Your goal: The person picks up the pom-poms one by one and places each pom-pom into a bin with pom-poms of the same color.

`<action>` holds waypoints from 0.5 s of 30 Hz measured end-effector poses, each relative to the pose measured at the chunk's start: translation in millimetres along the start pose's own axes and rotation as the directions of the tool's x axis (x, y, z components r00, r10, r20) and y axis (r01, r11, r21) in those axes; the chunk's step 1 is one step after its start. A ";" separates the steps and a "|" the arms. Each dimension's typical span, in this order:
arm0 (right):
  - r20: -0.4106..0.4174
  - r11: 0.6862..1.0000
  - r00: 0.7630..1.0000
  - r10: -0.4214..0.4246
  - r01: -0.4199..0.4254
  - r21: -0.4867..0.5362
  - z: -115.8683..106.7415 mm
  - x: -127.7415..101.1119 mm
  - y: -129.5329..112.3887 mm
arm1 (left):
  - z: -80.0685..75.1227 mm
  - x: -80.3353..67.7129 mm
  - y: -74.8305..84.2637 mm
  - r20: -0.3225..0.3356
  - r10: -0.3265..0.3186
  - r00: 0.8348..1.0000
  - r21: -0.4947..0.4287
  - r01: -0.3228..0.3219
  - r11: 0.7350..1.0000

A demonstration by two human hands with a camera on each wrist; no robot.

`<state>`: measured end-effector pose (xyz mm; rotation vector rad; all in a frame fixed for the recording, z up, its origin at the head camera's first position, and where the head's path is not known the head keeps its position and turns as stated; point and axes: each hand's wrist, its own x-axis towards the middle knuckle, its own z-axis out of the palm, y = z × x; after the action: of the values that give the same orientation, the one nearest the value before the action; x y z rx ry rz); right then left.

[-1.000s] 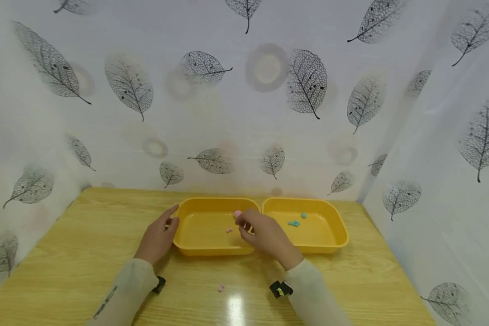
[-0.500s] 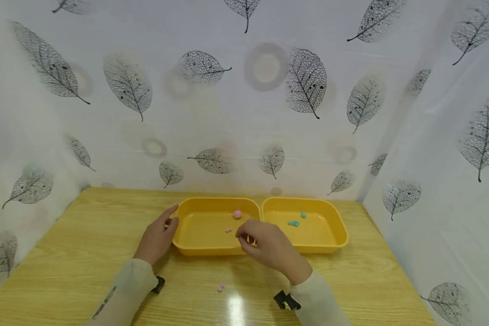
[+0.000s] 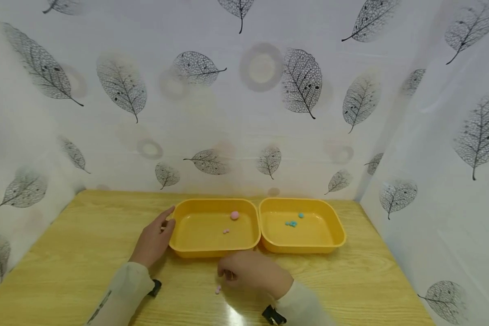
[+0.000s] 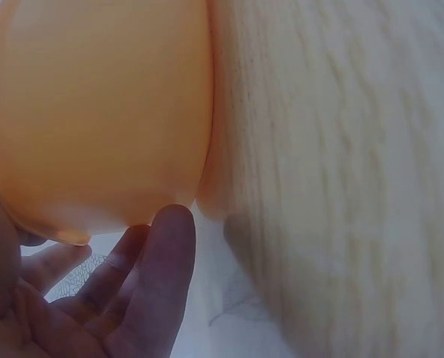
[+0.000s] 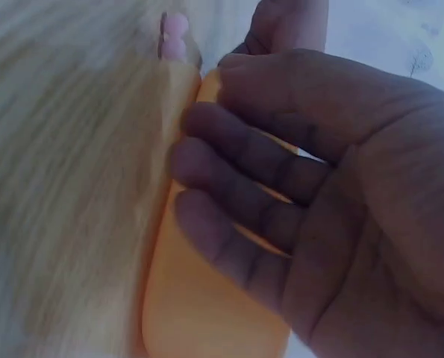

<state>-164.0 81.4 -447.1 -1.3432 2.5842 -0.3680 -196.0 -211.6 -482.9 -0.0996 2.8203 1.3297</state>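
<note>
Pink piece (image 3: pixel 218 289): tiny, pale pink, lumpy; lies on the tabletop (image 3: pixel 85 235) in front of the left tray, just beside the right hand's fingertips; also shows at the top edge of the right wrist view (image 5: pixel 173 36).
Handling: looks very light and small, likely soft or crumbly; probably calls for a thumb-and-forefinger pinch from above; likely to skid or roll on the glossy wood if nudged.
Right hand (image 3: pixel 252 277): low over the tabletop near the front edge, palm down, fingers loosely curled toward the pink piece; nothing visibly held; contact with the piece cannot be told.
Left hand (image 3: pixel 152 240): rests on the tabletop with straight, relaxed fingers touching the left outer wall of the left tray; grips nothing.
Left tray (image 3: pixel 187 246): shallow yellow plastic, rounded corners; holds one larger pink ball (image 3: pixel 234 215) and a smaller pink bit (image 3: pixel 226 231).
Right tray (image 3: pixel 334 235): same kind, set close against the left tray; holds a few small blue pieces (image 3: pixel 293 222).
Obstacles: none between right hand and pink piece; tray wall stands just behind; bright glare patch on the wood close by.
Surroundings: white sheets printed with grey leaves (image 3: pixel 301 81) wall in the back and both sides.
</note>
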 end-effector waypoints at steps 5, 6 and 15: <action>0.029 0.997 0.999 -0.017 0.014 0.073 8.4 -0.4 -5.2 | -0.7 -0.9 1.8 0.002 -0.002 1.000 0.000 0.002 1.000; 0.027 0.996 0.999 -0.026 0.024 0.081 9.7 -0.4 -5.9 | -1.0 -1.2 2.3 0.003 -0.003 1.000 -0.001 0.003 1.000; 0.035 0.998 0.998 -0.059 0.058 0.022 13.8 0.2 -9.3 | -0.8 -3.6 4.1 0.012 -0.007 1.000 -0.002 0.007 1.000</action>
<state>-152.9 74.4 -457.3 -1.4075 2.5105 -0.3761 -192.8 -209.4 -479.1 -0.1017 2.8065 1.3272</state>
